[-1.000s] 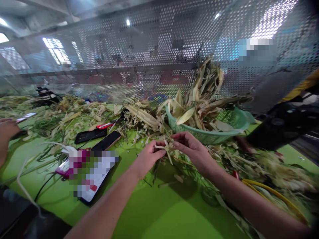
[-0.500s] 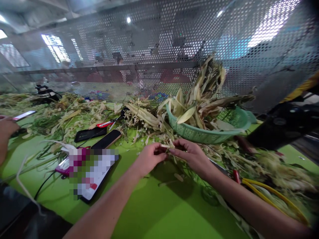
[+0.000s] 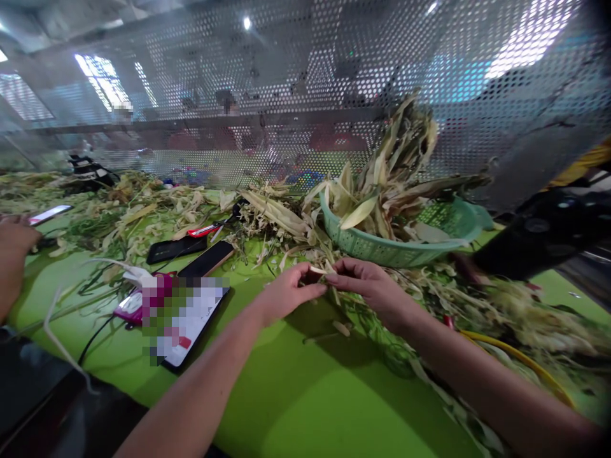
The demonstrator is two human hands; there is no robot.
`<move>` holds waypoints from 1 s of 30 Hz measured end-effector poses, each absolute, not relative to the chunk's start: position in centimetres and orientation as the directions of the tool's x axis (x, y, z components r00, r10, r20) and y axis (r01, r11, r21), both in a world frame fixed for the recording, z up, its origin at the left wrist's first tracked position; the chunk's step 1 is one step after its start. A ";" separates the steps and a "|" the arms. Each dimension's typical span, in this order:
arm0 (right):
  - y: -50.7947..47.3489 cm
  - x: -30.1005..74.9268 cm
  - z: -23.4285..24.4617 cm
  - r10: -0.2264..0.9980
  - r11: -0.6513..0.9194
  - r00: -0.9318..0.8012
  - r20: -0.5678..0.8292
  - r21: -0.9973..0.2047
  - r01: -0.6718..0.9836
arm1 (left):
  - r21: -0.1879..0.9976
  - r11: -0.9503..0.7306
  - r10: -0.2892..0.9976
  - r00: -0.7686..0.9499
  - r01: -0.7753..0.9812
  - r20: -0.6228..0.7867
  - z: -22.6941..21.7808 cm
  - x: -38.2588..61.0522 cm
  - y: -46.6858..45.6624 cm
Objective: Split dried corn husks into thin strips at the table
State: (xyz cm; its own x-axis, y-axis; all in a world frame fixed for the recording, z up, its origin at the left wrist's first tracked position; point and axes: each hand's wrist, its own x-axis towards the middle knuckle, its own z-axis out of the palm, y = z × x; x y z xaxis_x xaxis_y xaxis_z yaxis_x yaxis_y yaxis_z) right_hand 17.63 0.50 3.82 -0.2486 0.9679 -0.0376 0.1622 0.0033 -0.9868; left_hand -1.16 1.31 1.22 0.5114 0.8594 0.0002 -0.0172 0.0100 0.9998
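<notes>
Above the green table [image 3: 286, 388], my left hand [image 3: 286, 292] and my right hand [image 3: 370, 289] meet, fingertips nearly together. Both pinch a small pale strip of corn husk [image 3: 319, 271]; its lower part is hidden by the fingers. Just beyond my right hand stands a green plastic basket [image 3: 386, 251], holding dry corn husks [image 3: 360, 213]. A small scrap of husk [image 3: 342, 328] lies on the table below my hands.
To the left lie a lit phone [image 3: 195, 324], a dark phone [image 3: 206, 261], a black case [image 3: 176, 248] and red-handled scissors [image 3: 204, 230]. Husk scraps [image 3: 277, 216] run along the perforated metal screen [image 3: 286, 76]. Another person's hand [image 3: 16, 245] is at far left.
The view has shifted slightly. My hands stay close together with the husk strip between them, the left fingers a little closer to the right. The basket and phones stay where they were.
</notes>
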 end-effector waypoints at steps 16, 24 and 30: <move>0.9 17.9 3.0 0.951 0.293 -0.202 0.234 -0.892 0.345 | 0.930 0.255 0.894 0.431 -0.265 -0.122 1.3 -0.7 1.3; 0.3 17.8 3.8 0.723 0.655 -0.342 0.600 -0.439 0.615 | 0.874 0.291 0.919 0.369 -0.389 -0.142 0.8 -0.7 1.5; 0.2 17.8 3.5 0.707 0.670 -0.368 0.604 -0.405 0.622 | 0.867 0.319 0.913 0.370 -0.383 -0.173 1.3 -0.3 1.3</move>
State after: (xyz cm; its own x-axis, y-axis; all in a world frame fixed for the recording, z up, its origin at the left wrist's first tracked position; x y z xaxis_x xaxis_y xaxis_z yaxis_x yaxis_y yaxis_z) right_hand 17.84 0.17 3.49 -0.3685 0.7070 0.6036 0.6222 0.6700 -0.4049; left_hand -0.35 1.27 1.26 0.3695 0.9130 -0.1730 -0.3835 0.3194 0.8666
